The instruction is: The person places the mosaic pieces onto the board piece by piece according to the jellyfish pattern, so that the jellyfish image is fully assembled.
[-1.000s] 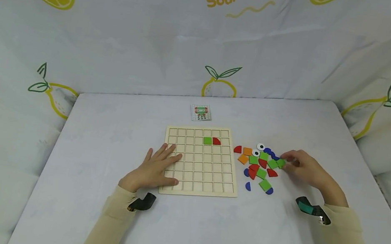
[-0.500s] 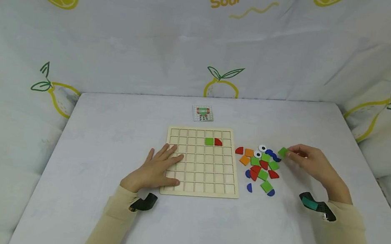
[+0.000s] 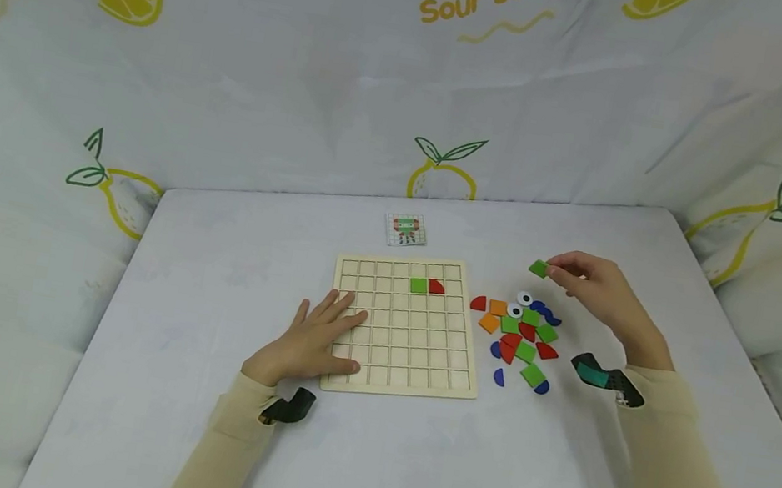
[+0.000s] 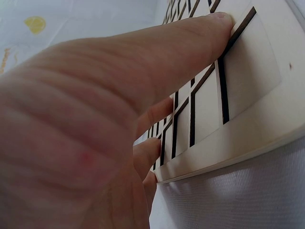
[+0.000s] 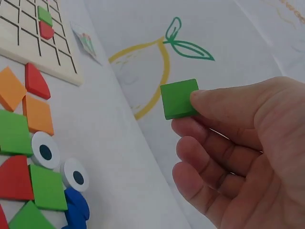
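Observation:
Between thumb and fingers, my right hand (image 3: 593, 287) pinches a green square tile (image 5: 178, 99), held above the table beyond the loose pieces. My left hand (image 3: 307, 345) rests with spread fingers on the left edge of a wooden grid board (image 3: 414, 340). In the left wrist view its thumb (image 4: 190, 40) lies across the grid lines. Two pieces sit side by side in the board's upper part: a green square (image 3: 418, 285) and a red quarter-circle piece (image 3: 436, 286).
Right of the board lie loose pieces: orange squares (image 3: 489, 323), green squares (image 3: 533, 375), red quarter circles (image 3: 546, 351), blue half circles (image 3: 499, 377) and white eye discs (image 5: 45, 150). A small picture card (image 3: 406, 230) lies behind the board. A printed cloth (image 3: 294, 78) hangs at the back.
My right hand has lifted the green square tile from the right side of the pile and carried it away from me and leftward. The left hand stays on the board.

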### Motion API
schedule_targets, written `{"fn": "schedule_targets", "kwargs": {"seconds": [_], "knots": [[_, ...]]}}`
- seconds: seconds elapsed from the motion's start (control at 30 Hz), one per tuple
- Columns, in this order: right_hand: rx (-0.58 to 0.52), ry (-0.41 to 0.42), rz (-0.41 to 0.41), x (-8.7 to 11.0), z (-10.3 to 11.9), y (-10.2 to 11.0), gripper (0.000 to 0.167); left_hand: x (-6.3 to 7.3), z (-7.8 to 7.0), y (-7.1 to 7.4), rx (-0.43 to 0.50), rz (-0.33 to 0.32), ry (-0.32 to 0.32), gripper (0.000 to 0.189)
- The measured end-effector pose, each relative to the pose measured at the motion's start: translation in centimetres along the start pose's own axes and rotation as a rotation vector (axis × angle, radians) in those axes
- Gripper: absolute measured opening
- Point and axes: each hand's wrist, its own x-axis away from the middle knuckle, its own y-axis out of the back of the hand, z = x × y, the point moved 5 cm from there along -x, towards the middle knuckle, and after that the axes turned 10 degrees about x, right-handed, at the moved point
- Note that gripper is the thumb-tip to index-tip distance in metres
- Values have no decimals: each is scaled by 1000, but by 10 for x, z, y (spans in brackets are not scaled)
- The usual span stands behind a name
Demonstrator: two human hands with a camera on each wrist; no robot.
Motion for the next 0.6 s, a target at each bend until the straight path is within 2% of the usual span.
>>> {"fn": "schedule_targets", "kwargs": {"seconds": [0.1,0.33,0.6], "knots": [[-15,-7,5,-7,9,0,44,0,0,0,0,2,4,84],[-32,54,16,-24,36,-3,38,0,0,0,0,-7,-2,83],[-76,88,37,-38,56,-13,32,-1,0,0,-7,-6,-5,82]]}}
